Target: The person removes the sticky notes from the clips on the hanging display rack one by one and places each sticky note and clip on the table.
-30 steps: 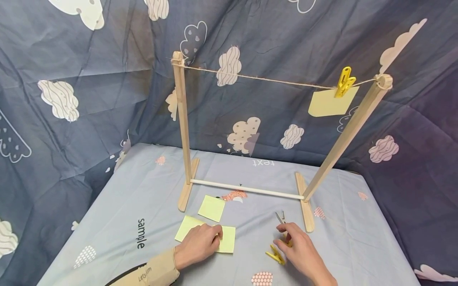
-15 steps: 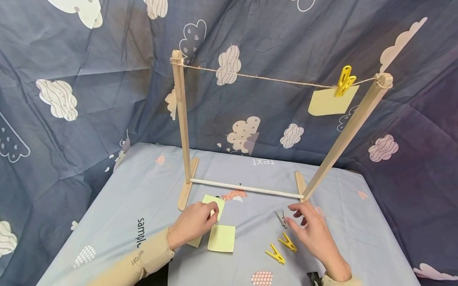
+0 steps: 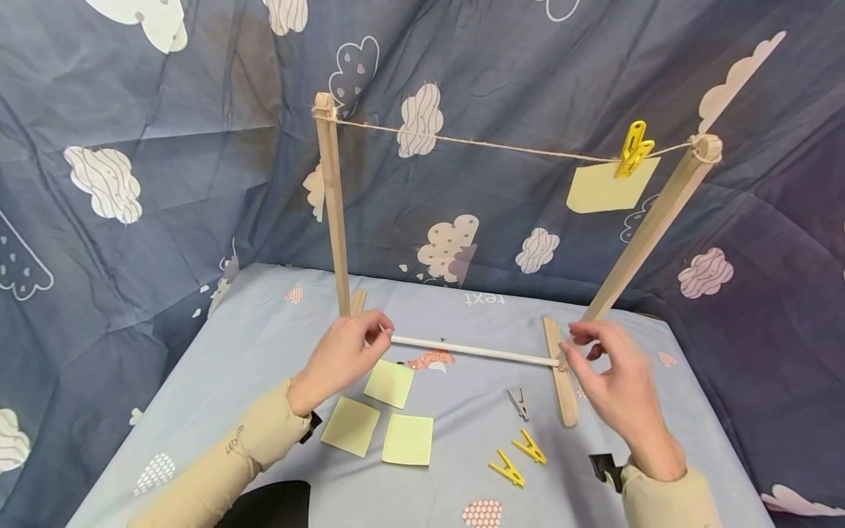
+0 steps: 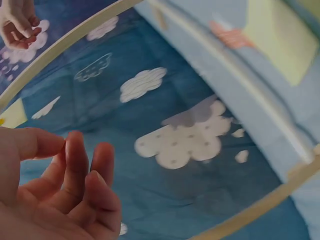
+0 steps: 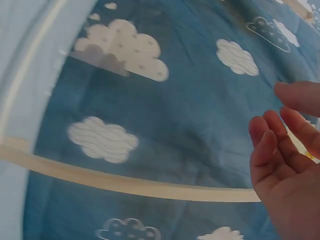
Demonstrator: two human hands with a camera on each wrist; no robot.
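My left hand (image 3: 339, 359) is raised near the foot of the left wooden post (image 3: 335, 213), its fingers loosely bent. In the left wrist view nothing shows between those fingers. By the lower part of the right wooden post (image 3: 650, 227) is my right hand (image 3: 620, 385), also loosely bent and holding nothing. It hides part of that post in the head view; whether it touches the wood I cannot tell. Twine (image 3: 475, 141) runs between the post tops. A yellow clothespin (image 3: 634, 152) holds a yellow sticky note (image 3: 607, 188) on the twine's right end.
Several sticky notes (image 3: 407, 440) lie in front of the frame on the pale cloth. Two yellow clothespins (image 3: 508, 469) and a metal clip (image 3: 518, 405) lie to their right. A white rod (image 3: 475, 350) joins the wooden feet (image 3: 564, 396) low down. Dark patterned fabric hangs behind.
Both hands have lifted away from the table. The left moved up and away from the sticky notes; the right moved up and right from the clothespins. The hanging note stays put.
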